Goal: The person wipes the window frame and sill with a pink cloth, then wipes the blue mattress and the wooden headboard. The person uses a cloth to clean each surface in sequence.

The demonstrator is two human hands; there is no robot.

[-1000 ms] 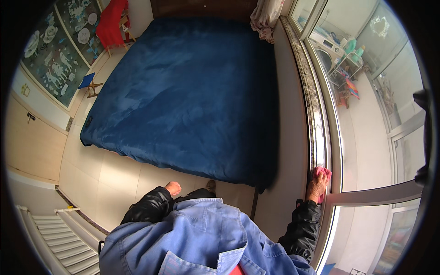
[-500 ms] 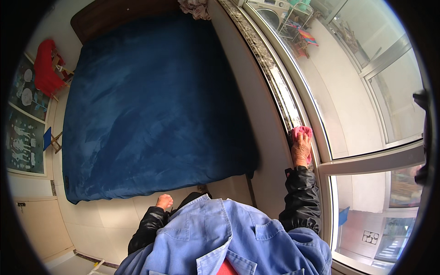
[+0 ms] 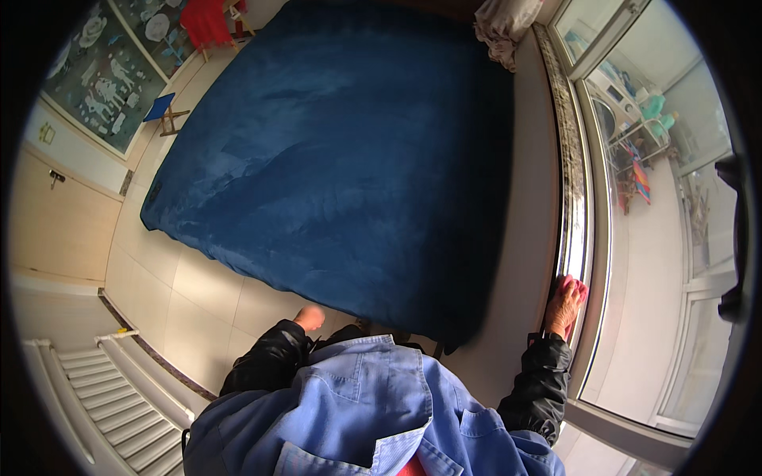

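Observation:
My right hand (image 3: 563,310) presses a pinkish-red cloth (image 3: 577,290) onto the narrow stone windowsill (image 3: 569,151) beside the sliding window frame. Its fingers are bent over the cloth, which shows past the fingertips and along one side. My left hand (image 3: 309,318) is off to the left, held in the air near the foot of the bed. Somewhat blurred, it has the rounded outline of a fist, and nothing shows in it. Dark shiny sleeves cover both forearms.
A bed with a dark blue cover (image 3: 341,159) fills the middle. Left are a small blue folding stool (image 3: 163,109), a door (image 3: 59,214) and a white radiator (image 3: 119,404). Bunched curtain (image 3: 504,32) hangs by the sill's far end. Behind the glass stands a washing machine (image 3: 615,99).
The view has swung leftward, bringing the radiator in. My right hand and the cloth are nearer to me along the sill. My left hand stays by the bed's foot, now blurred.

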